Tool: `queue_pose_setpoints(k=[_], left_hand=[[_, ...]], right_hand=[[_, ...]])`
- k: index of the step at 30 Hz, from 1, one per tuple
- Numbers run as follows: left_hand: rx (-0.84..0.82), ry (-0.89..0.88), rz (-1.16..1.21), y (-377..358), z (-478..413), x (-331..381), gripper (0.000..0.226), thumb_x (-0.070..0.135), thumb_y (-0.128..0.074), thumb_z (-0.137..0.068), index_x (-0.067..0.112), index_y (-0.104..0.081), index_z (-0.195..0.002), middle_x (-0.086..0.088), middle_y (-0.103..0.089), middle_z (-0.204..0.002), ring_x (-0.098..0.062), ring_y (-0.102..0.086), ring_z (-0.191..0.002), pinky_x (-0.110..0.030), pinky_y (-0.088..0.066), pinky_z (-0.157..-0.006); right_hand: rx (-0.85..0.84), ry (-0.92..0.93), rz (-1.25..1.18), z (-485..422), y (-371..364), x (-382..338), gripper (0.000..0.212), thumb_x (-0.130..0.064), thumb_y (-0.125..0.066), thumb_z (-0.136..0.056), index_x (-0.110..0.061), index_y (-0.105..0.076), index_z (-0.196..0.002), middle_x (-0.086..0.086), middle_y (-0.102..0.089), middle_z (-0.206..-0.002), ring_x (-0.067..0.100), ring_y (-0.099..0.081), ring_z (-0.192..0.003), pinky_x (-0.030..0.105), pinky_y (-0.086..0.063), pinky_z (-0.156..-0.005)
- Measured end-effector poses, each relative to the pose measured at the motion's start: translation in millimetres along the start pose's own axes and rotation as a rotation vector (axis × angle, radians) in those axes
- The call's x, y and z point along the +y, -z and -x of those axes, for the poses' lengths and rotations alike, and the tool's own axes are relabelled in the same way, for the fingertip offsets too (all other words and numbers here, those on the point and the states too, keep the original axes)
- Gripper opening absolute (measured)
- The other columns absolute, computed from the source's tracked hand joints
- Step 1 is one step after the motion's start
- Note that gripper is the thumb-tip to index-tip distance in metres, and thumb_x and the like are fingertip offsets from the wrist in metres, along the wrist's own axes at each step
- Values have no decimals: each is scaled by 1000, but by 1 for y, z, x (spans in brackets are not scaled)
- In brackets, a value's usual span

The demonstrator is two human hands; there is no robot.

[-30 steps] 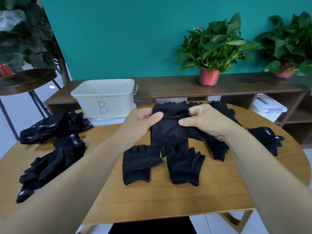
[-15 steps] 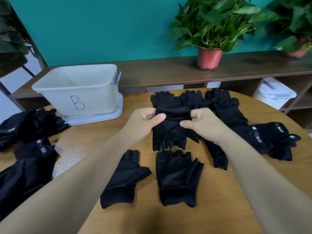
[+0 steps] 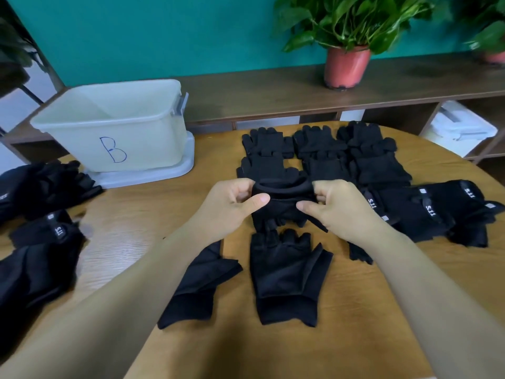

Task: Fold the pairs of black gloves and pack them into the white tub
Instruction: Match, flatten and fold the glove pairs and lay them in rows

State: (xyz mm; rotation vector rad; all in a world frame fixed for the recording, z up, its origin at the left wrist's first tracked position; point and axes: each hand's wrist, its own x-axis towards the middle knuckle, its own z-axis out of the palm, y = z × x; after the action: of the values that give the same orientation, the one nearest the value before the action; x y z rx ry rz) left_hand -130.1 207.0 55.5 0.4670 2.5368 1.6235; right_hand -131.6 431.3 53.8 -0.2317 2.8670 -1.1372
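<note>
Both hands hold one folded pair of black gloves [image 3: 282, 207] above the middle of the round wooden table [image 3: 341, 337]. My left hand [image 3: 232, 205] pinches its left edge, my right hand [image 3: 334, 207] pinches its right edge, and the cuff is stretched open between them. Two fingerless black gloves lie flat in front of me: one [image 3: 285, 277] in the centre, another [image 3: 199, 285] partly under my left forearm. The white tub [image 3: 114, 127], marked with a blue B, stands at the back left on its lid and looks empty.
Several black gloves [image 3: 322, 151] lie in rows behind my hands. Logo gloves [image 3: 426, 212] are heaped at the right, and more gloves [image 3: 38, 242] are piled at the left. A sideboard [image 3: 273, 88] with a potted plant [image 3: 347, 64] runs behind the table.
The camera has tilted down and come closer. My hands have lowered the pair towards the table and pulled its cuff open where they pinched it flat before.
</note>
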Motion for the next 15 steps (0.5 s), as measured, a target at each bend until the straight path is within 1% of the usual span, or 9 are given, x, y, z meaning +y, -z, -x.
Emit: queue_pose_setpoints(k=[3,6,8,10,11,12,13,14,15], left_hand=[[-3,-6,-7,-1,13,2,18,15,-63,-97,11,-71,-112,5,-75,-108,-4,-69,-101,-16,-51,-88],[-26,-16,-30,-4,28,6,14,15,-64,-96,22,-71,-106,10,-76,-104,-2,-69,-100,-14,-49,-87],[-41,-13,-47,-7,40,8,15,16,-65,-95,30,-70,-101,16,-75,-99,2,-68,-97,-8,-45,-83],[-64,-11,-66,-12,54,5,13,17,-66,-94,28,-72,-99,18,-75,-97,2,-67,-94,-9,-45,-83],[-76,-13,-97,-16,61,1,12,19,-67,-94,27,-72,-100,19,-74,-97,3,-67,-94,-13,-46,-88],[-77,-26,-158,-19,69,-5,12,21,-67,-94,30,-72,-100,21,-73,-97,3,-66,-95,-17,-43,-97],[-62,-63,-257,-23,75,-13,13,23,-68,-93,33,-71,-101,21,-72,-97,1,-65,-95,-20,-36,-108],[-39,-126,-377,-26,82,-22,16,24,-70,-92,36,-70,-103,20,-73,-98,0,-64,-96,-23,-27,-115],[-25,-203,-491,-30,87,-30,20,24,-72,-89,35,-70,-106,18,-72,-99,0,-64,-98,-26,-20,-119]], right_hand=[[-8,13,16,14,-3,0,22,-33,-67,-88,-13,-68,-96,9,-73,-96,29,-67,-97,50,-54,-85],[7,90,37,29,-1,-5,14,-30,-67,-90,-23,-71,-102,-1,-73,-95,21,-67,-94,46,-54,-85],[25,123,110,41,0,-5,15,-27,-67,-90,-24,-71,-104,-5,-69,-95,19,-63,-94,44,-51,-85],[41,135,220,56,-3,-2,16,-24,-68,-89,-21,-71,-105,-1,-66,-101,21,-60,-99,43,-49,-88],[60,165,263,64,-8,1,19,-20,-70,-87,-20,-72,-106,0,-68,-106,23,-61,-106,43,-49,-92],[90,210,303,73,-13,4,26,-14,-74,-83,-21,-74,-108,1,-70,-110,24,-61,-111,43,-48,-97],[109,262,343,80,-20,10,36,-7,-80,-75,-20,-75,-109,1,-72,-111,25,-63,-114,44,-47,-99],[132,319,384,86,-28,15,46,0,-84,-67,-17,-76,-108,2,-74,-109,26,-65,-114,44,-48,-96],[169,369,421,90,-35,22,51,4,-87,-59,-15,-77,-105,3,-75,-107,26,-66,-112,44,-49,-92]])
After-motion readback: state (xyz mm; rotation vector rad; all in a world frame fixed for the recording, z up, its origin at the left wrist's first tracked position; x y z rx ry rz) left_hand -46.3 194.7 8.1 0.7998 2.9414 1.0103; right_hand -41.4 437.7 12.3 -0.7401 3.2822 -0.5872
